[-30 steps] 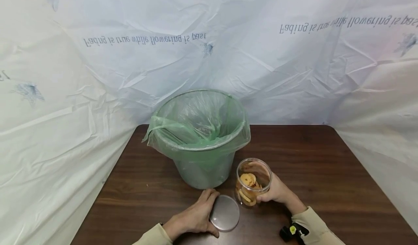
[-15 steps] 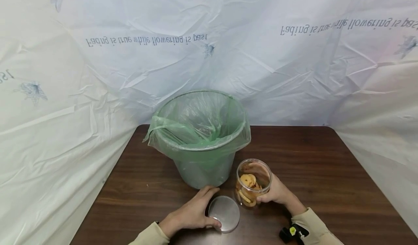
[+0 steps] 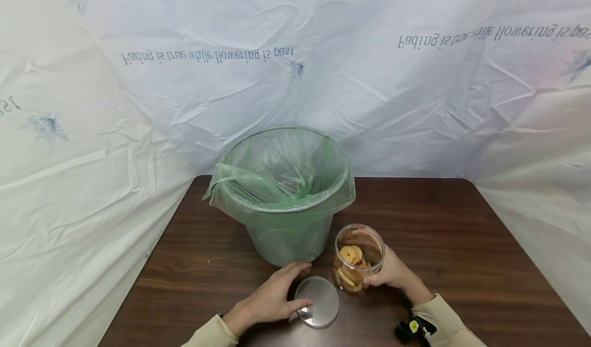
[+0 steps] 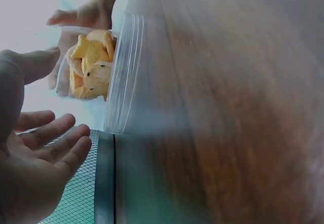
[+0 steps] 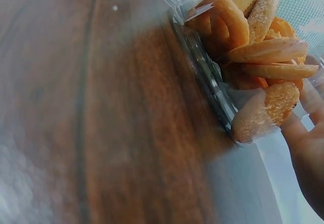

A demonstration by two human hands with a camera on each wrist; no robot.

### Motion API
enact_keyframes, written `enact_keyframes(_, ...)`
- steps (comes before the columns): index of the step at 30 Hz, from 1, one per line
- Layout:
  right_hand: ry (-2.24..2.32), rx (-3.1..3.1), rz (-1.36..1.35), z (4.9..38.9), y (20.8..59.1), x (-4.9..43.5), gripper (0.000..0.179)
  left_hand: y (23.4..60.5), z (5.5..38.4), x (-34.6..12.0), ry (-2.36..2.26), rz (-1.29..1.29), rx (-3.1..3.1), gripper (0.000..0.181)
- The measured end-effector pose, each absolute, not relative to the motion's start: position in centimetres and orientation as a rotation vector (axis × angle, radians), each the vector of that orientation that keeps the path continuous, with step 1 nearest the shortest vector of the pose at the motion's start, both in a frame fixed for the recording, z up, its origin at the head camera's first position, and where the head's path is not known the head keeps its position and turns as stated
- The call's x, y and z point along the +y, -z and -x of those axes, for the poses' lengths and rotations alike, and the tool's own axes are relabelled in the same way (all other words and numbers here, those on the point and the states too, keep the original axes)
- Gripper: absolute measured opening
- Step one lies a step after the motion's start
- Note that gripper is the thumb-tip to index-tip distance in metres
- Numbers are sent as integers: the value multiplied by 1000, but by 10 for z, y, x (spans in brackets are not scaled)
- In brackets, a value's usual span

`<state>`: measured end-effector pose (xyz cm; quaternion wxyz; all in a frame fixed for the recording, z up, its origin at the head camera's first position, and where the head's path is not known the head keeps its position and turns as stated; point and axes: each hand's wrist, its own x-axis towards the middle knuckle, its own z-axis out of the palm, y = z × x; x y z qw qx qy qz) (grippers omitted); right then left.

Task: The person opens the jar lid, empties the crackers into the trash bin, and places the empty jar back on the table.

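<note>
The right hand (image 3: 392, 270) holds a clear jar (image 3: 357, 273). It comes round the jar from the right side, with the thumb on the near side and fingers on the far side. The jar sits on the brown table (image 3: 452, 244) with its round mouth facing up. Inside the jar are cookies (image 3: 351, 254), in a messy pile at the bottom. Some are round with bumpy tops.

A flat, round, see-through lid (image 3: 323, 306) lies on the table, just to the left of the jar and a bit nearer the person. The left hand (image 3: 275, 298) is farther left of the jar, past the lid. It is wide, with a big gap between its thumb and fingers. The thumb reaches over the edge of the lid, but I cannot tell if it touches.

Behind the jar and to its left stands a gray bin (image 3: 288, 247). A thin green bag (image 3: 281, 218) lines it and hangs over its rim. Far behind the jar hangs a white sheet (image 3: 295, 18) with upside-down words.
</note>
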<state>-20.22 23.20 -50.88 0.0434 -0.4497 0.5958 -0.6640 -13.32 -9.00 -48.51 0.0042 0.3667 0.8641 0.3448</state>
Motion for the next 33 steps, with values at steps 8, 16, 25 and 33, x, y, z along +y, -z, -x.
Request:
enact_keyframes(8,2019,1839,1376,202,508,233,97,485,135,-91,-1225,-1224,2666,62)
enact_keyframes(16,2021,1840,1374,203,511,234,96,477,138,-93,-1381,-1255,2588,54)
enact_keyframes(25,2036,1817,1468,207,511,232,94,470,142,-101,-1438,-1363,2577,38)
enact_keyframes(33,2022,1824,1538,213,515,231,101,467,141,-105,-1465,-1459,2589,39)
